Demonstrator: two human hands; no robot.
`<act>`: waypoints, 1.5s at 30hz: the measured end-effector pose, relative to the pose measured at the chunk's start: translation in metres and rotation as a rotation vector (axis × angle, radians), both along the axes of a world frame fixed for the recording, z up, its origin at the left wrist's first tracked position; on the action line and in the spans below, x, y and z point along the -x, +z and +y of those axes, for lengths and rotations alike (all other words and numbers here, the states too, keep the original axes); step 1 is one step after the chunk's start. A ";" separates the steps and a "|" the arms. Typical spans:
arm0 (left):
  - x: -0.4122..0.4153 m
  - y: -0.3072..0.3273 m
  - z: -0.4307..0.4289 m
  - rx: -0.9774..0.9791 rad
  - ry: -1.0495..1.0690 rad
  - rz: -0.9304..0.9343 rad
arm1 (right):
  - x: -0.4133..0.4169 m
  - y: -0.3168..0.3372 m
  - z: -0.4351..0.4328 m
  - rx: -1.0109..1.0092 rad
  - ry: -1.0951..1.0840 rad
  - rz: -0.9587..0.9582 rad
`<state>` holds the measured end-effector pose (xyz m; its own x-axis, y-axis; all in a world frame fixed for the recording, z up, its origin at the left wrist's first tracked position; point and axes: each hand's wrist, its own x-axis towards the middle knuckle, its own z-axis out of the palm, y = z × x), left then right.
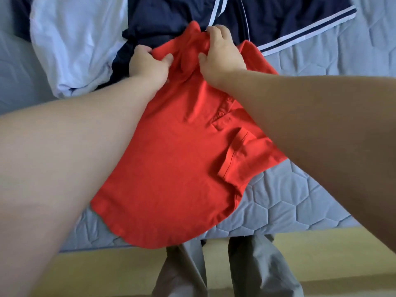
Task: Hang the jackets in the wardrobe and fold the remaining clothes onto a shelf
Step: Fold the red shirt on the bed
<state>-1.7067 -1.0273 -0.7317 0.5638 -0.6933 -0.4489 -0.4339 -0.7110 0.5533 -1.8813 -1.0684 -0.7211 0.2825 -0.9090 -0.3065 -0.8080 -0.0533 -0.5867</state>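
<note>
A red polo shirt (175,159) lies across the middle of the frame on a quilted grey-blue mattress (300,202). Its rounded hem reaches the mattress's near edge at the lower centre and hangs slightly over it. One short sleeve (237,159) is folded in across the shirt's right side, and the buttoned placket (222,113) shows just above it, partly hidden by the right forearm.

Both hands grip the shirt's far end in the upper centre, where the fabric is bunched and raised. The left hand (147,65) has its fingers curled over the cloth's left edge, with the thumb pressed onto the red fabric. The right hand (220,58), just beside it, has its fingers curled round a gathered fold at the top, thumb stretched out to the left against the cloth. Both bare forearms run in from the lower corners.

Beyond the hands, a navy jacket (267,20) with white stripes spreads over the upper centre and upper right, the shirt's far end lying over it. A crumpled white garment (79,43) sits in the upper left, touching the jacket. At the bottom, the person's grey trouser legs (257,269) stand on a yellowish floor (342,254)
</note>
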 end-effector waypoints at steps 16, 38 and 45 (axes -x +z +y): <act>-0.044 0.019 -0.024 0.065 0.339 0.450 | -0.064 0.038 -0.068 -0.270 -0.269 -0.237; -0.025 0.008 0.020 0.076 0.669 0.770 | -0.057 0.043 -0.020 -0.050 0.024 -0.157; 0.000 -0.004 0.064 -0.117 0.706 0.706 | -0.008 0.003 0.038 -0.102 -0.032 -0.036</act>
